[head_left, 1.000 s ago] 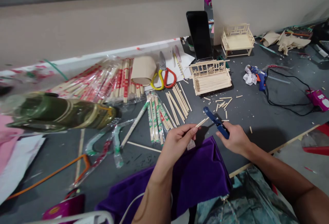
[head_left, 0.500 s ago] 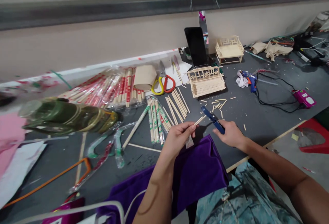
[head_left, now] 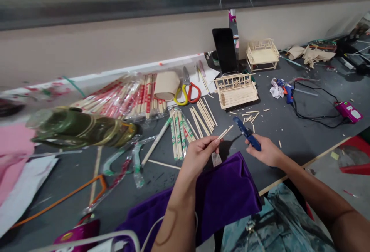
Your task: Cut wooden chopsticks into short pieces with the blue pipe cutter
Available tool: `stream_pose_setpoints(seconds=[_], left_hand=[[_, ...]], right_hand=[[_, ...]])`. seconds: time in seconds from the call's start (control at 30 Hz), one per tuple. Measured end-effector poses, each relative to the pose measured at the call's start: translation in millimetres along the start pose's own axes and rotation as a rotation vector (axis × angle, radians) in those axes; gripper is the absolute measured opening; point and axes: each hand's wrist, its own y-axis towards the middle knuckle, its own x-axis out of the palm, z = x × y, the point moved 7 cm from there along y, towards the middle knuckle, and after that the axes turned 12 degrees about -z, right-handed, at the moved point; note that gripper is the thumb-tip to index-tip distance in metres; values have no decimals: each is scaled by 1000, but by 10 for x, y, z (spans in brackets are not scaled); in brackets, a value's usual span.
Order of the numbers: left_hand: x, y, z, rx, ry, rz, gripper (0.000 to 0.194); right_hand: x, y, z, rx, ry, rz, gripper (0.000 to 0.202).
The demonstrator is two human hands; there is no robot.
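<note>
Thin wooden sticks (head_left: 226,132) are pinched between the thumb and fingers of my left hand (head_left: 202,152), their free ends pointing up and right. My right hand (head_left: 265,151) is closed on a blue hand tool (head_left: 248,133), whose head sits just right of the stick ends, apart from them. Beyond the hands stands a small wooden bench model (head_left: 237,92) with a railed back. Short cut stick pieces (head_left: 251,117) lie scattered in front of it. Longer loose sticks (head_left: 204,117) and green-wrapped chopsticks (head_left: 178,134) lie left of them. Purple cloth (head_left: 222,198) lies below my hands.
A second bench model (head_left: 262,54) stands behind, beside a dark phone (head_left: 224,51). Scissors (head_left: 187,86), a green bottle (head_left: 86,126) and an orange-framed saw (head_left: 101,184) are at left. A glue gun (head_left: 288,92) and a pink power block (head_left: 349,111) with black cable lie right.
The blue tool has moved slightly away from the sticks in my left hand. The whole view has shifted a little, so the table items appear farther right.
</note>
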Motion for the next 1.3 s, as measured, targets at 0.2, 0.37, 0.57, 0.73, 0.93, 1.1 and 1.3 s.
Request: stream_pose_setpoints(seconds=[0.2, 0.37, 0.57, 0.73, 0.93, 1.1, 1.3], left_hand=[[68, -42, 87, 20, -47, -47, 31], [56, -96, 105, 31, -70, -62, 30], [38, -134, 126, 57, -47, -71, 30], [53, -141, 150, 68, -6, -98, 29], [49, -151, 189, 74, 32, -98, 29], [64, -154, 202, 73, 46, -95, 27], [79, -166, 193, 46, 12, -64, 28]], right_hand=[[7, -108, -93, 25, -45, 5, 27], [38, -115, -151, 60, -179, 122, 30], [86, -130, -229, 51, -263, 115, 34], [77, -163, -284, 20, -266, 145, 36], [67, -178, -247, -15, -252, 185, 36], [73, -171, -227, -13, -223, 179, 35], [97, -167, -225, -4, -189, 177, 38]])
